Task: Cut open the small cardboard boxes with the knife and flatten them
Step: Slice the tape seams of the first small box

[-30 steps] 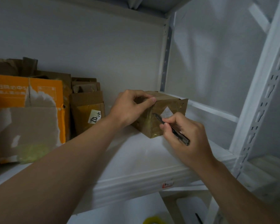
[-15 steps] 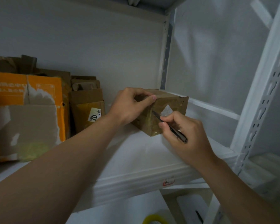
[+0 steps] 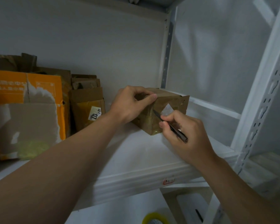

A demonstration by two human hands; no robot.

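Knife (image 3: 179, 134) tip against the box (image 3: 168, 101) corner on the shelf (image 3: 136, 152): my right hand (image 3: 189, 138) pinches the handle, left hand (image 3: 129, 104) fingers (image 3: 149, 99) curled over the box top, gripping it.

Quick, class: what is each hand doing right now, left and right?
Left hand: grips the top corner of the small cardboard box.
Right hand: pinches the knife, blade tip at the box's taped edge.

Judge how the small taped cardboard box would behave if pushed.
Probably light and apt to slide: the small taped brown cardboard box sits on a white shelf, and the left hand braces it. Glossy tape likely feels slippery. Walls look stiff, keeping shape under that grip.
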